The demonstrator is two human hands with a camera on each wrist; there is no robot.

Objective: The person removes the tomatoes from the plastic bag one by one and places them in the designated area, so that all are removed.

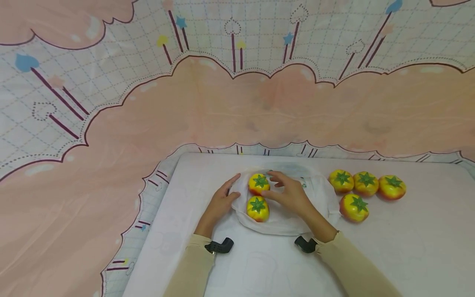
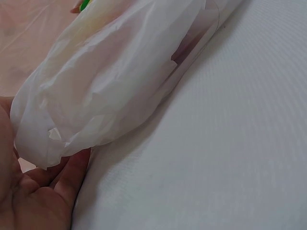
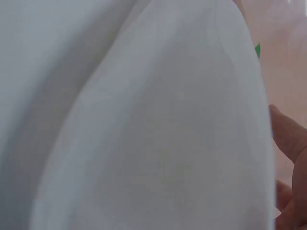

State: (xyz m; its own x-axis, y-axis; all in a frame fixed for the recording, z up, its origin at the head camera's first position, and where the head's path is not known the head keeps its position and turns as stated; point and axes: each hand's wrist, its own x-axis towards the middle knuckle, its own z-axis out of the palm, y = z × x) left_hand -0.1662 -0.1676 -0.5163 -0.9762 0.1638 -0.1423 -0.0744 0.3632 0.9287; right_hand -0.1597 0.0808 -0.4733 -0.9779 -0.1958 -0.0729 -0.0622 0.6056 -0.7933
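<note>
Two yellow-red fruits with green star-shaped leaf tops, a far one (image 1: 257,186) and a near one (image 1: 257,211), sit at the left part of a white plastic bag (image 1: 285,225). My left hand (image 1: 220,202) is at the bag's left edge, and the bag's loose edge (image 2: 50,151) runs in between its thumb and fingers. Over the bag, my right hand (image 1: 291,196) has its thumb and fingers spread apart, the thumb tip right at the far fruit. In the right wrist view, white bag film (image 3: 168,120) hides most of the scene.
Three more such fruits stand in a row right of the bag: left (image 1: 341,181), middle (image 1: 365,183) and right (image 1: 391,187). Another fruit (image 1: 354,208) lies nearer, close to the bag's right end. The white table (image 1: 419,247) meets a patterned pink cloth (image 1: 278,119) behind.
</note>
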